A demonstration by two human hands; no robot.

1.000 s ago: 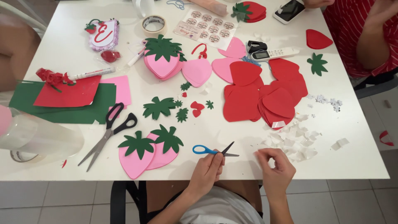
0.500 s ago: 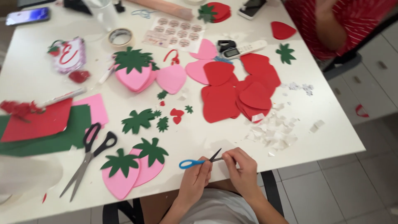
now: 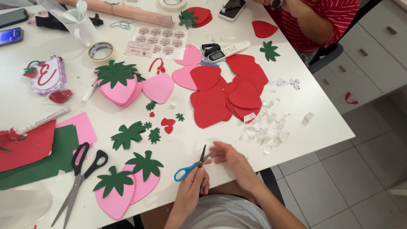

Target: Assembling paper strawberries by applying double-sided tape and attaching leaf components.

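Left hand [image 3: 191, 186] curls tight around small blue-handled scissors [image 3: 193, 165], blades barely parted, while right hand [image 3: 232, 160], fingers loosely spread, touches the tips.

Bare hands and forearms, pale top

The left hand [image 3: 191, 186] and right hand [image 3: 232, 161] wear no gloves, rings or watch that show; both forearms are uncovered to the frame's edge, with a light grey-white garment [image 3: 229, 214] across the body below.
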